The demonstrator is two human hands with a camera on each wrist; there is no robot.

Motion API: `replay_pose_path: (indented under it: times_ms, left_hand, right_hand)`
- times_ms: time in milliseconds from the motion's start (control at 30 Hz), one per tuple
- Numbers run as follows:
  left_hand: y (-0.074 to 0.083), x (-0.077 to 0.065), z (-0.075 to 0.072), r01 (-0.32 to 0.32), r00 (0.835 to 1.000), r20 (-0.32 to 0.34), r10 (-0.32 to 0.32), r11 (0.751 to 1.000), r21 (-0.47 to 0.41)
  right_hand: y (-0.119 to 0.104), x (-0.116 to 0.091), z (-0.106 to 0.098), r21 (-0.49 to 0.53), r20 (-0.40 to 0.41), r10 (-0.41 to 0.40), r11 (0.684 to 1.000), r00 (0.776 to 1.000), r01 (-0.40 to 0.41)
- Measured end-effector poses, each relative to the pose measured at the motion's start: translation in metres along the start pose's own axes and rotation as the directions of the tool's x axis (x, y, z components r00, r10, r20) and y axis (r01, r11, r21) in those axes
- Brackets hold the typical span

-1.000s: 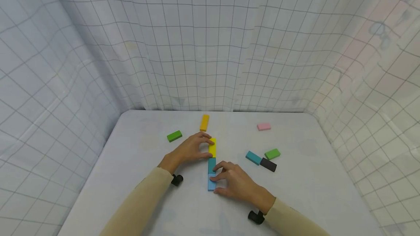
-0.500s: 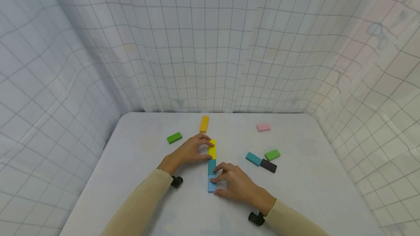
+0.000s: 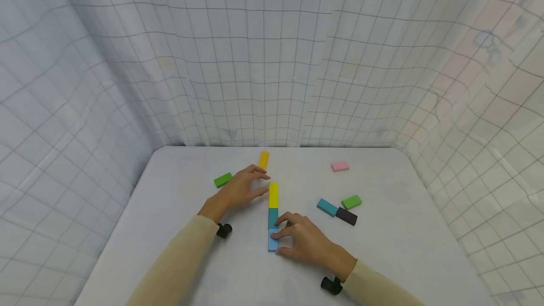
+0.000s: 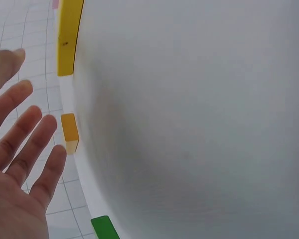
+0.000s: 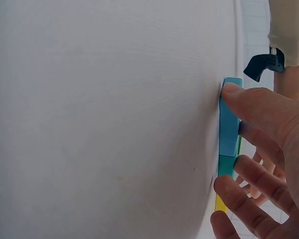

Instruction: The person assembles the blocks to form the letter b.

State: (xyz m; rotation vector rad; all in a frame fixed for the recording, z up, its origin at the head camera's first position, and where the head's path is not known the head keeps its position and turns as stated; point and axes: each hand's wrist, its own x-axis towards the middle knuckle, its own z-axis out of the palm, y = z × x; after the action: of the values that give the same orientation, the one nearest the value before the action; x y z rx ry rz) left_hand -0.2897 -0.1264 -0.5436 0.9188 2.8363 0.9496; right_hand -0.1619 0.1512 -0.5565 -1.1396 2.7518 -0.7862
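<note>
Three flat blocks form an end-to-end column: yellow block [image 3: 273, 195] at the far end, teal block [image 3: 273, 218] in the middle, light blue block [image 3: 273, 244] nearest. My right hand [image 3: 307, 239] holds the light blue one, thumb at its near right corner and index finger across its top; another fingertip lies by the teal block's edge. Left of the yellow block, my left hand [image 3: 242, 187] has its fingers spread with nothing between them. Beyond its fingertips lies an orange-yellow block [image 3: 264, 159], partly covered in the head view.
A dark green block [image 3: 223, 180] lies behind the left hand. To the right are a blue-teal block [image 3: 327, 207] meeting a black block [image 3: 346, 216], a light green block [image 3: 351, 202] and a pink block [image 3: 340, 166]. Gridded white curtains [image 3: 272, 70] surround the white table [image 3: 382, 249].
The left hand has let go of the yellow block and moved away to the far left, its fingers now near the orange-yellow block. The right hand stays at the light blue block.
</note>
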Motion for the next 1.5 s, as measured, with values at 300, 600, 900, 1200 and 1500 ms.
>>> replay_pose_path:
  times_ms: [300, 600, 900, 1200, 1500]
  left_hand:
    - [-0.019, 0.019, -0.008, 0.085, 0.989, -0.126, -0.072, 0.991, 0.101]
    - [-0.039, 0.035, -0.011, 0.142, 0.988, -0.068, -0.136, 0.985, 0.101]
    - [-0.086, 0.056, 0.007, 0.089, 0.996, 0.014, -0.089, 0.996, 0.007]
    - [-0.076, 0.060, 0.003, 0.064, 0.997, 0.037, -0.064, 0.998, 0.015]
    - [-0.052, 0.061, -0.005, 0.106, 0.994, 0.023, -0.107, 0.994, 0.038]
  right_hand:
    - [-0.001, 0.000, 0.001, 0.012, 0.017, 0.005, 1.000, 1.000, -0.005]
    - [0.001, -0.002, 0.002, 0.022, 0.032, 0.019, 1.000, 0.999, -0.020]
    - [-0.001, -0.001, 0.001, 0.024, 0.039, 0.021, 0.999, 0.999, -0.022]
    - [-0.001, -0.001, 0.001, 0.027, 0.036, 0.033, 0.999, 0.999, -0.034]
    - [0.002, 0.000, 0.000, 0.020, 0.022, 0.026, 0.999, 0.999, -0.026]
